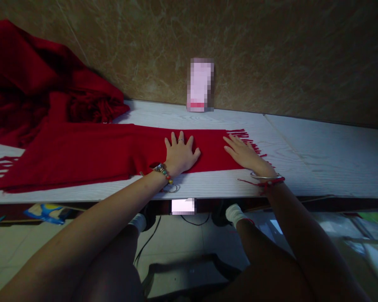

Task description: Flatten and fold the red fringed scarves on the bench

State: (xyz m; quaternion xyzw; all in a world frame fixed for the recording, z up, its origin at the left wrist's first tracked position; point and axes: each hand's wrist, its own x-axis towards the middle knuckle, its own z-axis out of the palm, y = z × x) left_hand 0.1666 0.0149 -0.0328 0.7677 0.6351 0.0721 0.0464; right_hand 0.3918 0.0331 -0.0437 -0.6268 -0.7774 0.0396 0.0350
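Note:
A red fringed scarf [82, 151] lies folded lengthwise along the white table, with tassels at its left and right ends. Flat on its right half rests my left hand [180, 154], fingers spread and a ring on one of them. My right hand [246, 156] presses on the right end beside the fringe, fingers stretched out; it partly covers the tassels. Neither hand grips the cloth. At the back left, a heap of more red cloth [25, 71] with some fringe sits bunched up beside the scarf.
A blurred-out pink and white object [200, 86] stands at the table's back edge against the brown marbled wall [271, 54]. The white table [327, 155] runs on to the right. Below its front edge are a blue packet [48, 213], a dark cable and clear plastic at right.

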